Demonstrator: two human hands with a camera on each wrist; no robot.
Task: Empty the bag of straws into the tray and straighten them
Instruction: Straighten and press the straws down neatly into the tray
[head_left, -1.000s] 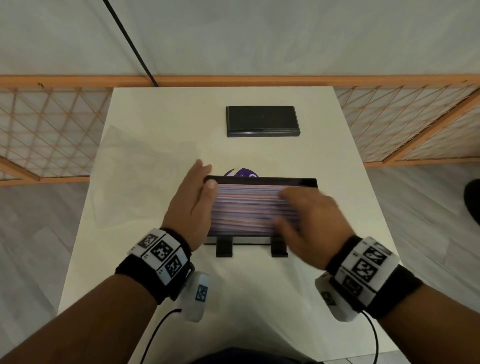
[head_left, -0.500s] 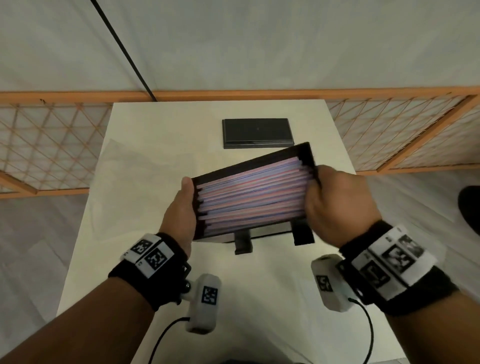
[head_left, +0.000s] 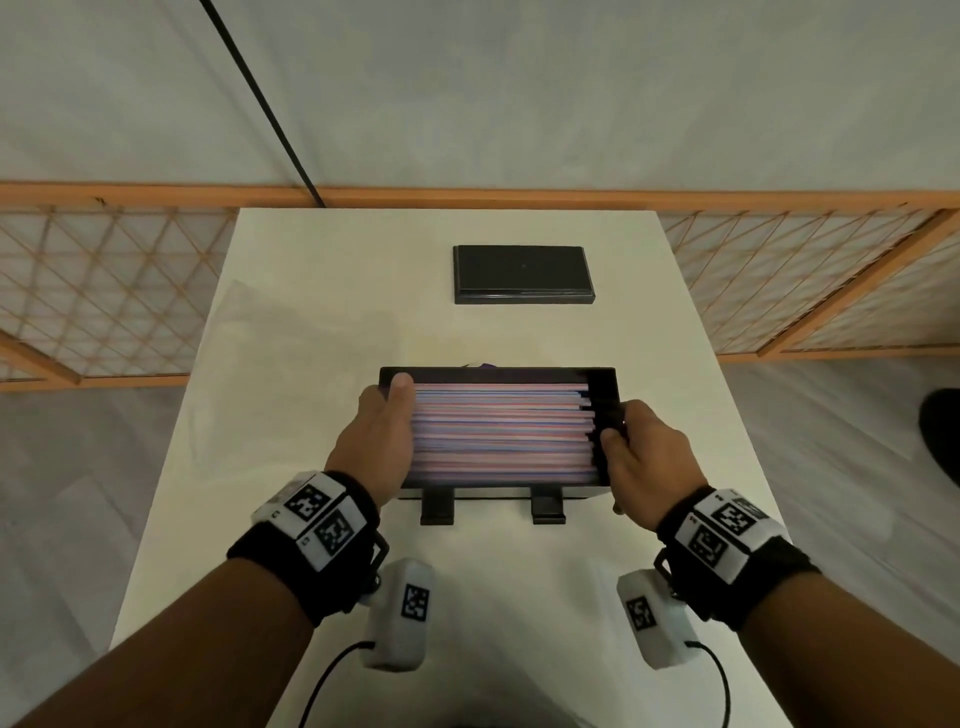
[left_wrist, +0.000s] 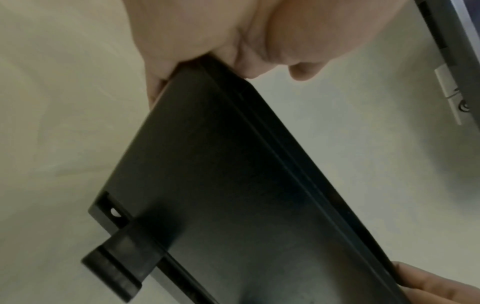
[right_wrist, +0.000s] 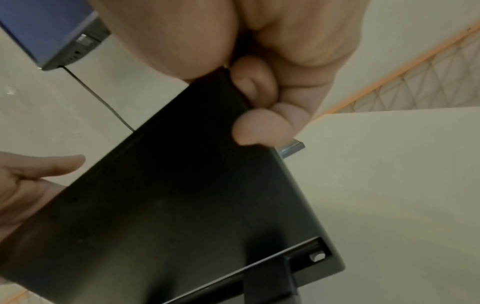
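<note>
Head view first: the black tray (head_left: 498, 375) is held up over the middle of the white surface (head_left: 311, 322), roughly level, long side facing the person. It's packed with pink and purple straws (head_left: 501, 431) lying side by side along the tray's length, their right ends a bit uneven, with a dark gap between them and the right wall. The left hand (head_left: 379, 441) grips the tray's left end, thumb over the rim and lying on the straw ends. The right hand (head_left: 644, 457) is clamped on the right end, thumb hooked inside the wall. 2 black feet (head_left: 437, 512) stick out from the tray's near edge. Near the far edge of the surface sits a flat black lid (head_left: 523, 274). A crinkly clear bag (head_left: 291, 332) lies flat on the left side of the surface, hard to make out. Just a sliver of something purple peeks out behind the tray's far rim, can't tell what it is.

Left wrist view: you see the tray's underside (left_wrist: 233, 185) from below, with the left hand's fingers (left_wrist: 155, 86) curled under one end and the palm pressed on the edge. The right hand's fingertips show at the bottom right corner.

Right wrist view: same underside (right_wrist: 168, 195), right hand's fingers (right_wrist: 259, 131) curled onto the bottom at the end, left hand's fingers (right_wrist: 39, 168) holding the opposite end.
</note>
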